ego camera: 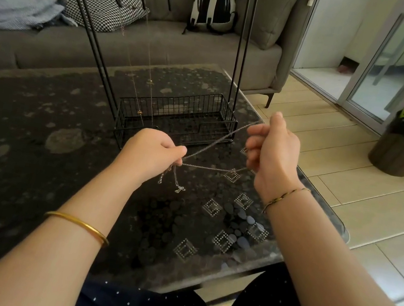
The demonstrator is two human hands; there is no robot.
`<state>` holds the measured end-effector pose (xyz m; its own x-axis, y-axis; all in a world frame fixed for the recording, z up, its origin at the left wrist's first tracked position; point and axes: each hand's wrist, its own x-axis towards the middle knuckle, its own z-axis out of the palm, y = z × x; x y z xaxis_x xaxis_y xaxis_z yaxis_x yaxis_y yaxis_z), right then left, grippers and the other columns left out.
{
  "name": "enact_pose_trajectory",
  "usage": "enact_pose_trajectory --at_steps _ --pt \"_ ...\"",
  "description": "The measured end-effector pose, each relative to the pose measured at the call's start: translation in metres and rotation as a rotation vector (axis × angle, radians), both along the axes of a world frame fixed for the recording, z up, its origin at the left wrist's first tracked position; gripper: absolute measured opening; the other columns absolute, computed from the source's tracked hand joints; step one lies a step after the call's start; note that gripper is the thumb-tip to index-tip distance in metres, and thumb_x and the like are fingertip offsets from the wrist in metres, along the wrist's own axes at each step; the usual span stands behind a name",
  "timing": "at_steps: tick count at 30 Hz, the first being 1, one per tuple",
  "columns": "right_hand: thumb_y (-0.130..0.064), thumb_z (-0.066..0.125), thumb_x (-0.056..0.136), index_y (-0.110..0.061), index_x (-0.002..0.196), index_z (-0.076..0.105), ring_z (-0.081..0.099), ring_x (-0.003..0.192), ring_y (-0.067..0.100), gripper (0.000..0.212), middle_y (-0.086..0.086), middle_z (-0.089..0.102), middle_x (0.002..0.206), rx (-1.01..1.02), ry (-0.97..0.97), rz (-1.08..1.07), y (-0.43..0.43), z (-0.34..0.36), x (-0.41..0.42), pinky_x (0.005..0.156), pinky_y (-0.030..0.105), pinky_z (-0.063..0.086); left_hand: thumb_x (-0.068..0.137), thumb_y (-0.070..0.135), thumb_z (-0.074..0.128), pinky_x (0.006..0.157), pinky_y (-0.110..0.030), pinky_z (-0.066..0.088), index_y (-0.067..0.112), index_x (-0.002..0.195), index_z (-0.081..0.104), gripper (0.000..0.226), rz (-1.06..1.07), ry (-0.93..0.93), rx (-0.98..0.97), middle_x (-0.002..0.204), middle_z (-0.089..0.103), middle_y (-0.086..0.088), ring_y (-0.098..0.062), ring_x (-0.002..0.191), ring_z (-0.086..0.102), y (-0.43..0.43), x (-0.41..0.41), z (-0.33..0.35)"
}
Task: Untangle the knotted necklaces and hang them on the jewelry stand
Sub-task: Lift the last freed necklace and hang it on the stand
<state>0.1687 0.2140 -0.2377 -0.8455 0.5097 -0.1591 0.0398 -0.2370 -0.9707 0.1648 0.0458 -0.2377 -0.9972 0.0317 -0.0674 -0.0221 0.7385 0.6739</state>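
**A:** Where is the necklace?

**B:** The silver necklace is in the air above the desk, drawn into two strands between the hands, just in front of the jewelry stand. The left hand has its fingers curled tight and pinches one end, with the loose tails and clasp dangling below it. The right hand sits higher, its fingers also curled round the chain.

**A:** How will it handle?

**B:** I'd judge it very light and quite limp, with fine links that could kink or snap under a jerk. There is a small knot on the lower strand near the right hand. I'd pinch close on either side of it and tease it loose rather than pull the strands apart.

**A:** What can't you make out?

**B:** The chain's path inside the right hand is hidden, and I cannot tell whether this is one necklace or two. The thin hung necklaces on the stand are barely visible against the sofa. The stand's top runs off the picture's edge.
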Motion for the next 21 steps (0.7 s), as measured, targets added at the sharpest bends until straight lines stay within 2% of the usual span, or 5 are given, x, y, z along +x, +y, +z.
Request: enact_pose_trajectory --at_steps 5,9,12,16,21 --pt "-0.025 0.030 0.103 -0.004 0.093 0.055 0.046 0.038 0.012 0.033 0.006 0.060 0.059 -0.081 0.082 -0.012 -0.001 0.002 0.001 0.040 0.021 0.041 0.098 0.026 0.049 0.079 -0.030 0.038 0.014 0.075 0.070 0.034 0.035 -0.093 0.042 0.077 0.061 0.000 -0.010 0.077 0.053 0.000 0.002 0.000" --pt "-0.019 0.030 0.102 -0.006 0.095 0.054 0.052 0.048 0.014 0.028 0.010 0.063 0.074 -0.091 0.125 -0.076 -0.001 0.001 -0.001 0.046 0.024 0.048 0.097 0.019 0.049 0.093 -0.034 0.041 0.005 0.090 0.072 0.027 0.085 -0.230 0.040 0.085 0.065 -0.005 -0.011 0.075 0.050 0.008 -0.001 0.006" --pt "-0.019 0.031 0.102 -0.005 0.097 0.056 0.056 0.054 0.015 0.029 0.008 0.061 0.073 -0.143 0.145 -0.096 0.001 0.001 -0.002 0.054 0.024 0.052 0.091 0.012 0.058 0.104 -0.041 0.041 -0.005 0.096 0.070 0.021 0.064 -0.281 -0.032 0.105 0.066 -0.011 -0.023 0.101 0.058 0.012 -0.001 0.007" --pt "-0.013 0.034 0.100 -0.003 0.098 0.056 0.055 0.051 0.014 0.025 0.007 0.057 0.068 -0.343 0.134 -0.055 0.001 0.003 -0.002 0.057 0.027 0.056 0.087 0.011 0.063 0.096 -0.036 0.043 0.000 0.095 0.073 0.017 0.099 -0.292 0.047 0.102 0.069 -0.010 -0.030 0.111 0.057 0.012 0.001 0.008" --pt "0.001 0.039 0.091 -0.003 0.096 0.058 0.036 0.038 0.008 0.020 0.004 0.051 0.059 -0.223 0.050 0.003 0.000 0.002 0.000 0.036 0.019 0.033 0.085 0.004 0.061 0.097 -0.038 0.044 0.002 0.094 0.073 0.016 0.068 -0.266 0.069 0.109 0.066 -0.008 -0.024 0.107 0.054 0.011 0.002 0.007"
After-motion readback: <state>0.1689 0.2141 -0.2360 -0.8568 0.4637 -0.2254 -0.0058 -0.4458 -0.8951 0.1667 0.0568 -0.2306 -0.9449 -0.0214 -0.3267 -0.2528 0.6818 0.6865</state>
